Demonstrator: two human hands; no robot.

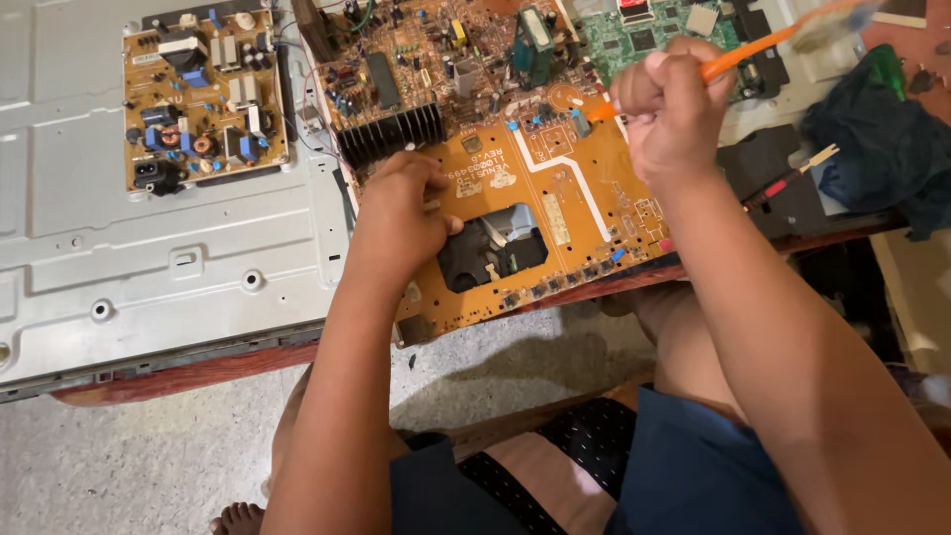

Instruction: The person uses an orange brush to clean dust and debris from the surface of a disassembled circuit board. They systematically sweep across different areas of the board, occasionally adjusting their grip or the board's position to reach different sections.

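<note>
From the head camera, the right hand (672, 99) is fisted around an orange-handled tool (738, 54), whose far end blurs out and whose tip is hidden near the large orange circuit board (570, 188). The left hand (396, 223) presses on that board, fingers curled, their tips hidden. A smaller circuit board (203, 99) lies on the grey metal panel (149, 258).

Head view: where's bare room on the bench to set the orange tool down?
The grey metal panel is bare below the small power board, left of the left hand. The big orange circuit board is crowded with parts, as is the green board. The dark cloth fills the right, past the right hand holding the orange tool.
</note>
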